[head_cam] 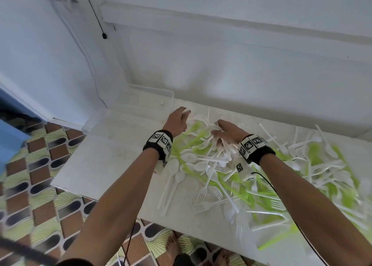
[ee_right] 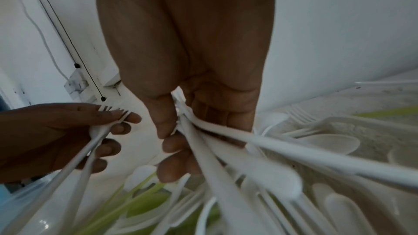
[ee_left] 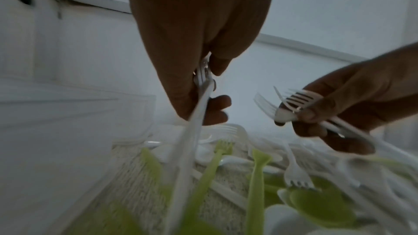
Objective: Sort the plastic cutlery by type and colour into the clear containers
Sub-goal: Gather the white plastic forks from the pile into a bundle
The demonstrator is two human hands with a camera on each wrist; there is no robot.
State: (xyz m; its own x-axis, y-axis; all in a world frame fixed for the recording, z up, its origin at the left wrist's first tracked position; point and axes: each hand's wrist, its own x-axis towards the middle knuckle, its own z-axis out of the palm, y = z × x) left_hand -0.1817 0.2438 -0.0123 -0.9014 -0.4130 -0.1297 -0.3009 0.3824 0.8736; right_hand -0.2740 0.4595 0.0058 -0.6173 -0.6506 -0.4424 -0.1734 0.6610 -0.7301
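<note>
Both hands work above a heap of thin, smooth plastic cutlery (head_cam: 251, 177), white and lime green, spread over a white, slightly rough tabletop (head_cam: 104, 161). Left hand (head_cam: 177, 121): fingers curled round white forks (ee_right: 97, 131), tines past the fingertips and the long, narrow handles slanting down and back toward the wrist, as the right wrist view shows. Right hand (head_cam: 229, 131): thumb and curled fingers clamp a bundle of white forks (ee_left: 291, 106); in the left wrist view the tines fan out toward the left hand, while the handles run back under the palm and splay toward the wrist. Forks and spoons in the heap lie flat and crossed in many directions; a green fork (ee_left: 212, 165) in the left wrist view points its tines away from the camera, toward the wall. A clear, thin-walled container (head_cam: 149, 100) with a rounded rim stands at the table's far left corner against the white wall (head_cam: 241, 64), just beyond the left hand. Patterned floor tiles (head_cam: 40, 165) border the table.
</note>
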